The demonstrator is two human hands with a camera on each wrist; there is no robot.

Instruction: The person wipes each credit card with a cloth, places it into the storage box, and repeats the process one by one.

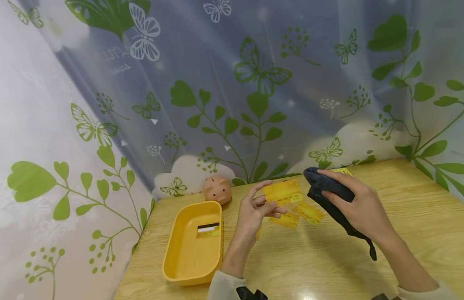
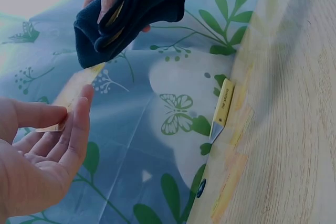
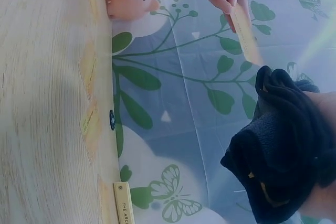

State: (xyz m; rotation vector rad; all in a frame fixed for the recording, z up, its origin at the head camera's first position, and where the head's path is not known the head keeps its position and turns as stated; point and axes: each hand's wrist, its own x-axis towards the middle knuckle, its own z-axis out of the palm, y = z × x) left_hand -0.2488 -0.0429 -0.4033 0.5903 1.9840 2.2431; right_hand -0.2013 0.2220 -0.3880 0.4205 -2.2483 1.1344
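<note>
On my left, a yellow tray [image 1: 172, 250] sits on the wooden counter [image 1: 408, 221], and one card [image 1: 207, 232] with a black stripe lies in it by its right wall. Just behind the tray is a pink piggy bank [image 1: 217, 191], and a curtain [image 1: 217, 54] with green leaves and butterflies hangs at the back. Next comes my left hand [image 1: 254, 214]. Its thumb and fingers [image 2: 77, 124] pinch one end of a yellow card [image 1: 281, 191], up above the counter. The rest of that card sticks out past my fingertips to the right, and its far end is just beside the cloth. Lower down, more yellow cards [image 1: 310, 213] lie flat on the counter. A small black round thing [image 2: 201, 188] is at the back edge. Then there is the dark blue cloth [image 1: 331, 187], soft and folded, with a bit of yellow [image 2: 115, 14] showing in its folds. My right hand [image 1: 363, 204] is wrapped round it, and a thin end hangs down. Behind that, a long yellow thing [image 2: 224, 100] says THE ARCHIVE.
</note>
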